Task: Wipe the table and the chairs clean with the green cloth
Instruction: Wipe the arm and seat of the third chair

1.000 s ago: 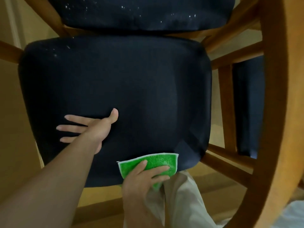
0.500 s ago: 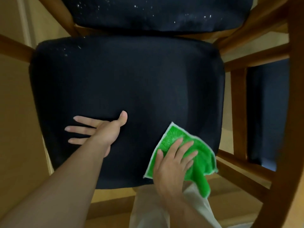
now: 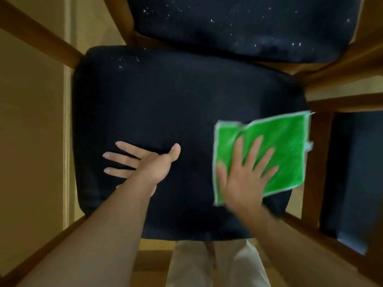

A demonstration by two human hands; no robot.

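Cloth of bright green with a pale hem lies spread on the right side of the dark chair seat, pinned under the right hand. That hand lies flat on the cloth with fingers straight and fanned apart, palm down, pressing rather than clutching; it is blurred, as are the cloth's edges. Beyond the fingertips the cloth reaches to the seat's right edge, and its far right corner overhangs toward the wooden armrest rail. A small tag shows on the cloth's right hem.

To the left of the pressing hand, well apart from the cloth, the left hand rests open on the seat, fingers straight and pointing left, thumb pointing away from the body. It holds nothing.

Farther out past both hands, the seat's far left corner carries a few pale specks. Beyond that, the dark backrest cushion is dotted with many more white specks. Wooden frame bars run on the left. Nearer than the hands, below the seat's front edge, light trousers show. A second dark cushion sits to the right of the cloth, past the wooden post.
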